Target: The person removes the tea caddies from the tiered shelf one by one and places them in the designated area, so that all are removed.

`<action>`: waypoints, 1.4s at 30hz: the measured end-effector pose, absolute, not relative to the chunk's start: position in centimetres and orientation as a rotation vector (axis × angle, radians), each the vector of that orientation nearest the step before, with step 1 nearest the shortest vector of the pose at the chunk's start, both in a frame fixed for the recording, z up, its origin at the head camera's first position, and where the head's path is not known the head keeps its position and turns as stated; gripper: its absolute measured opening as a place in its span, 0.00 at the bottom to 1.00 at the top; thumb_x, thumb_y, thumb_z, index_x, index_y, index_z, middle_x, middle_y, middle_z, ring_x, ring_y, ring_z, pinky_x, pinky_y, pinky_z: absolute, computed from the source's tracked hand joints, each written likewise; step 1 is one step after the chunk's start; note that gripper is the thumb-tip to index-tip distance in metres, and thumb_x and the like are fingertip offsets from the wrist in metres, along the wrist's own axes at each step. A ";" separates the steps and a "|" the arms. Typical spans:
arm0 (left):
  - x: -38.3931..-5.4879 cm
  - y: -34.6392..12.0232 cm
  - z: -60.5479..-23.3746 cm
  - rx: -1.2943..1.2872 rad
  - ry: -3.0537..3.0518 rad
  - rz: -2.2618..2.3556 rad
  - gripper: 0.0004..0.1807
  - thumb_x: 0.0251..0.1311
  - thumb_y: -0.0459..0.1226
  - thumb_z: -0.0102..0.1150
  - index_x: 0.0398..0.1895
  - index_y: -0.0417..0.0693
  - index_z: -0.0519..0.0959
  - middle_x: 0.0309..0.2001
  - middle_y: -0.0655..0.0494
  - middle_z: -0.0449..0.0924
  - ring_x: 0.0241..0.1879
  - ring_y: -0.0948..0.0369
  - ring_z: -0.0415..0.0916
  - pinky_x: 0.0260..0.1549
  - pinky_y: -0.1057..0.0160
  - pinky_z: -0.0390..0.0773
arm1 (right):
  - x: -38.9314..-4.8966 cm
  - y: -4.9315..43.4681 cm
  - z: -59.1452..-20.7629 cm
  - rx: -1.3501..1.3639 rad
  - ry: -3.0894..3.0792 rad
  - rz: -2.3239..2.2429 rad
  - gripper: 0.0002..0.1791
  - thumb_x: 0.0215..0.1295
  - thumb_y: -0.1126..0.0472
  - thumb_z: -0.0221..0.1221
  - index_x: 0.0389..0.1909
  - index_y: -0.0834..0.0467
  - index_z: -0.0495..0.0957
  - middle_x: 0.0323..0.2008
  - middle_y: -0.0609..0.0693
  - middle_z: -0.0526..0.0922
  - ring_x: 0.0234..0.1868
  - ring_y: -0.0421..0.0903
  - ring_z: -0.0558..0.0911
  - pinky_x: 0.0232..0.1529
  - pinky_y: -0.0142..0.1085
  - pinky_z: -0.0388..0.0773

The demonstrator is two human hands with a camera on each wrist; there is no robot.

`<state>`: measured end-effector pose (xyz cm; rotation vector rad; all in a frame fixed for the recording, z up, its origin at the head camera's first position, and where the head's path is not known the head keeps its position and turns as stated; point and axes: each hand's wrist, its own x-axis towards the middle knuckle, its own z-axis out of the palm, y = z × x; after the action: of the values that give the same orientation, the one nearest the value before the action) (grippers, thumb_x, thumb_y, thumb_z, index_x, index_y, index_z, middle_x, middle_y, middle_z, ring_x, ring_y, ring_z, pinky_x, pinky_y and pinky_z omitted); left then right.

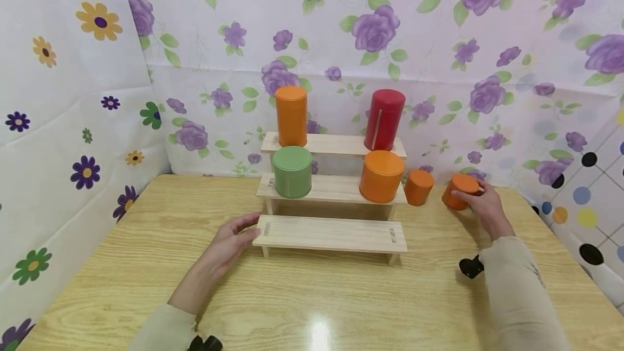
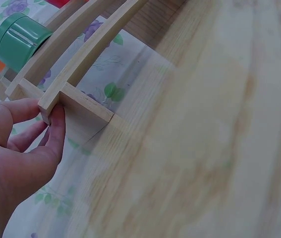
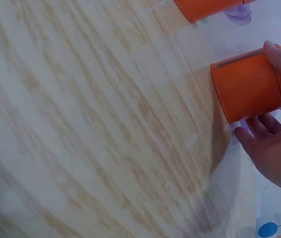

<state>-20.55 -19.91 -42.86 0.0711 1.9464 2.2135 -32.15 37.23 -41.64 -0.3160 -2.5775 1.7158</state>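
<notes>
A three-step wooden display shelf (image 1: 331,233) stands mid-table. At its lowest step, my left hand (image 1: 229,245) pinches the left end; in the left wrist view, thumb and fingers (image 2: 57,130) close on the board's corner. Far to the right, my right hand (image 1: 487,209) grips a short orange tin (image 1: 458,191), with the thumb along one side and the fingers at the other in the right wrist view. Beside that tin stands a smaller orange tin (image 1: 419,187). The middle step carries a green tin (image 1: 292,172) and a wide orange tin (image 1: 382,176).
On the top step are a tall orange tin (image 1: 291,116) at left and a tall red tin (image 1: 385,119) at right. A wood-grain table (image 1: 273,302) bears everything. Flower-patterned cloth (image 1: 331,31) hangs behind, close to the table's back edge, with more cloth at both sides.
</notes>
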 end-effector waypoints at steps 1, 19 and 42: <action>-20.5 -19.9 -42.9 0.064 1.946 2.214 0.29 0.66 0.26 0.51 0.69 0.29 0.58 0.64 0.41 0.58 0.50 0.62 0.67 0.48 0.70 0.71 | -32.1 37.3 -41.7 -0.307 -2.587 1.712 0.56 0.64 0.47 0.62 0.75 0.64 0.34 0.72 0.70 0.44 0.70 0.66 0.52 0.66 0.55 0.55; -20.6 -20.0 -42.7 0.069 1.944 2.212 0.29 0.67 0.26 0.50 0.69 0.28 0.57 0.65 0.39 0.57 0.52 0.62 0.67 0.50 0.70 0.71 | -31.4 37.8 -40.2 -0.240 -2.501 1.746 0.51 0.68 0.44 0.57 0.76 0.62 0.36 0.73 0.70 0.41 0.71 0.66 0.46 0.68 0.57 0.47; -20.6 -19.7 -42.8 0.077 1.936 2.221 0.29 0.66 0.25 0.50 0.69 0.28 0.57 0.64 0.39 0.57 0.51 0.63 0.68 0.50 0.70 0.71 | -30.1 32.7 -33.1 -0.063 -2.420 1.649 0.47 0.64 0.41 0.58 0.76 0.57 0.49 0.73 0.62 0.52 0.72 0.57 0.52 0.68 0.47 0.54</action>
<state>-20.64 -19.69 -42.81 0.0773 1.9364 2.2205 -30.10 32.73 -33.05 -0.0629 -2.4195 1.6489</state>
